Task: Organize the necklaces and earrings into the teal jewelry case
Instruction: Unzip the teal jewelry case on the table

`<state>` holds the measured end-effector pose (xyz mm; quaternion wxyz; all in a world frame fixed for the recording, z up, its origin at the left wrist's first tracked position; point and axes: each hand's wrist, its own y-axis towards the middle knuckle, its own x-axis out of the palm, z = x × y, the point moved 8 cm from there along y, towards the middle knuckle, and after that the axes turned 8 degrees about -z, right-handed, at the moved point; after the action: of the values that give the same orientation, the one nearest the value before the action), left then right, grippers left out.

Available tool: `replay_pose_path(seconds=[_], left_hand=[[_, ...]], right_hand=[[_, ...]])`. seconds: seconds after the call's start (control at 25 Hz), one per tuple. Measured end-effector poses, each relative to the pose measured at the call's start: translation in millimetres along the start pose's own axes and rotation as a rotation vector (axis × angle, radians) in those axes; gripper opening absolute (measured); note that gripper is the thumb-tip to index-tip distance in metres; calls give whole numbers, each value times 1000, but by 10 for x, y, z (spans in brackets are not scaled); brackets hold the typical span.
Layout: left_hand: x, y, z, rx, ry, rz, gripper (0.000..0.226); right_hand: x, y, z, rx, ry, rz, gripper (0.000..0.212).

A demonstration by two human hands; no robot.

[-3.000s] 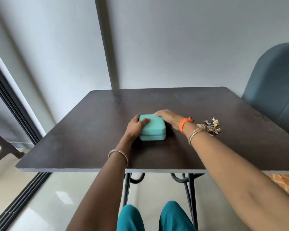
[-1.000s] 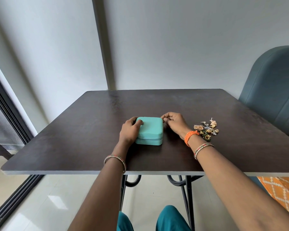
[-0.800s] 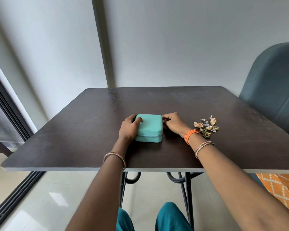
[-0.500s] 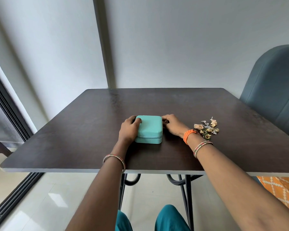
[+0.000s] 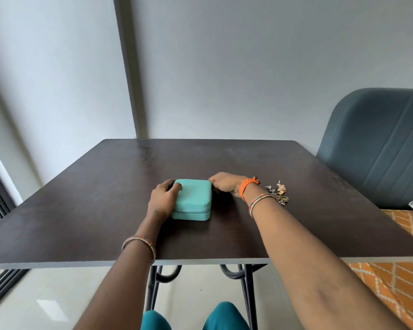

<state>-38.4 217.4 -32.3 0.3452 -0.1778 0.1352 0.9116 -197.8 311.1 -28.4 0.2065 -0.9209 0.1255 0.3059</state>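
Teal case: small square teal jewelry case with rounded corners (image 5: 193, 198) is lying flat near the middle of the dark brown wooden table (image 5: 81, 206), lid down, zipper seam running round the near side.
Left hand: left hand (image 5: 163, 198) is resting against the case's left side, thumb lying on the lid's far-left corner, fingers curling round the left edge & gripping the case.
Right hand: right hand (image 5: 224, 185) is sitting at the case's far-right corner, fingertips bunched together w/ thumb, pinching at that corner; can't tell if it's a zipper pull, too small.
Jewelry: loose heap of small gold & silver earrings (image 5: 280, 192) is lying on the table to the right of the case, well apart from it, just behind the right wrist, partly hidden by it. No single necklace can be told apart in the heap.
Wrists: orange braided band (image 5: 246, 186) & beaded bangle (image 5: 260, 202) are sitting on the right wrist; thin beaded bangle (image 5: 140, 246) on the left.
Surroundings: blue-grey padded chair (image 5: 377, 148) is standing at the table's right; orange patterned cloth (image 5: 396, 277) is showing below it.
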Motion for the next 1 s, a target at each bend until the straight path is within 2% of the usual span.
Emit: replay_pose_path(seconds=[0.28,0.48,0.6,0.72,0.92,1.0], left_hand=[[2,-42,99,18,-3,-27,38],[15,-35,62,32,-15,-23,38],[8,-44,84,31,-14,-15,39],[5,-50,69,18,-16,-20,38],[-19,-47,56,-7,-43,-2,27],[-18,-31,45,-3,-39,-4,32]], right_hand=[[88,60,-24,-50,63,-198,59],[31,70,62,-32,42,-132,36],[30,80,63,-53,43,-61,29],[28,37,34,-56,22,-31,29],[92,45,11,-56,3,-146,41],[71,38,0,-54,-24,-124,41]])
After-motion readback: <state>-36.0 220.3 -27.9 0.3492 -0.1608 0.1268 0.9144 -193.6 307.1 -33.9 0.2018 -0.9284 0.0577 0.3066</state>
